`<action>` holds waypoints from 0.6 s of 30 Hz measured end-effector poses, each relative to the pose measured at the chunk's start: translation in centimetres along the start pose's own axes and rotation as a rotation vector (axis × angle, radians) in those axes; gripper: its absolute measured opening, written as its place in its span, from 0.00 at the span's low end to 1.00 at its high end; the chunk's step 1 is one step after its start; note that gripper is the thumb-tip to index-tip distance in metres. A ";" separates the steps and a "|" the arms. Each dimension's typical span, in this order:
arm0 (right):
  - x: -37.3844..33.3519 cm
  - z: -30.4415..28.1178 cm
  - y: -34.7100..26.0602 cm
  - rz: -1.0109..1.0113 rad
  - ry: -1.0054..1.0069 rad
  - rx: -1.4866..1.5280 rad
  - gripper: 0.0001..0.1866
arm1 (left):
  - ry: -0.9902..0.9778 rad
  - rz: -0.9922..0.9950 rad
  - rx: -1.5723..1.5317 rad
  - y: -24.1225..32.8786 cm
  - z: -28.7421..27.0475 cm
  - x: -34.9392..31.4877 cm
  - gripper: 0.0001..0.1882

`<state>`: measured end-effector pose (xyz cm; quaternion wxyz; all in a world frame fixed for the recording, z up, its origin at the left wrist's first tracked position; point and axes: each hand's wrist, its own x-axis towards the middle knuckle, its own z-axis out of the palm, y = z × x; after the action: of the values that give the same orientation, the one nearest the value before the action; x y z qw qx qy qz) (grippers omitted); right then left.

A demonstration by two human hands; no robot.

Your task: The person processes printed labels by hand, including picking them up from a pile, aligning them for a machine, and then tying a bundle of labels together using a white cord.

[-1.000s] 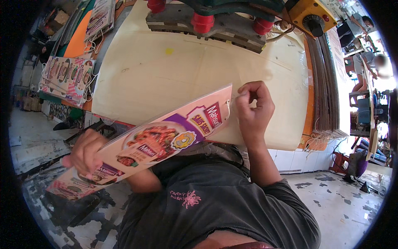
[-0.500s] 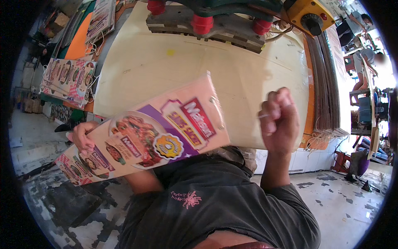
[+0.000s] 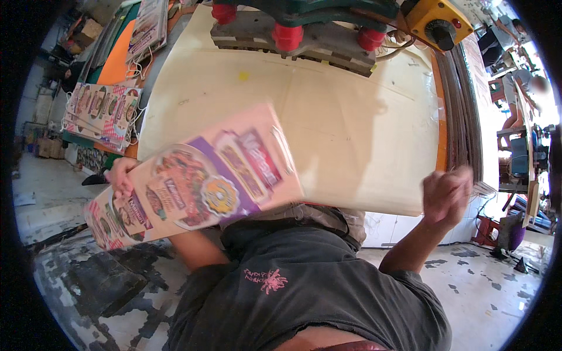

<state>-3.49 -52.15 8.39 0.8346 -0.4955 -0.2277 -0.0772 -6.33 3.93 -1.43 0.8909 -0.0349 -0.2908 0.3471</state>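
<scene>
Clearly, a printed card (image 3: 199, 187) is gripped at its far-left edge by the left hand (image 3: 121, 175) — held tilted above the cream tabletop (image 3: 351, 128) — while the right hand (image 3: 448, 190) is clenched, empty, beside the tabletop's edge.

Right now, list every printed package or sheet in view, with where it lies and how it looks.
Printed carton sheet: in the left hand, tilted over the cream table; long, flat, pink and purple with food pictures.
Stack of printed sheets: left of the table; pink, tied with string.
More printed sheets: top left, pale, partly hidden.
</scene>
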 end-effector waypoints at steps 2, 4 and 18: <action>0.0 2.7 1.1 0.113 -0.151 -0.321 0.14 | 0.129 -0.141 -0.073 -4.0 2.3 -1.0 0.18; 0.8 5.1 2.3 0.169 -0.142 -0.544 0.18 | 0.271 -0.289 -0.154 -6.2 1.4 -1.5 0.23; 0.7 4.6 4.4 0.589 0.124 -0.389 0.14 | 0.505 -0.731 0.079 -13.5 -0.4 -6.6 0.27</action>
<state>-2.76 -45.92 7.13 0.7235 -0.6838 -0.0050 0.0946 -1.96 -10.41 -1.47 0.9988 0.0207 -0.0437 0.0005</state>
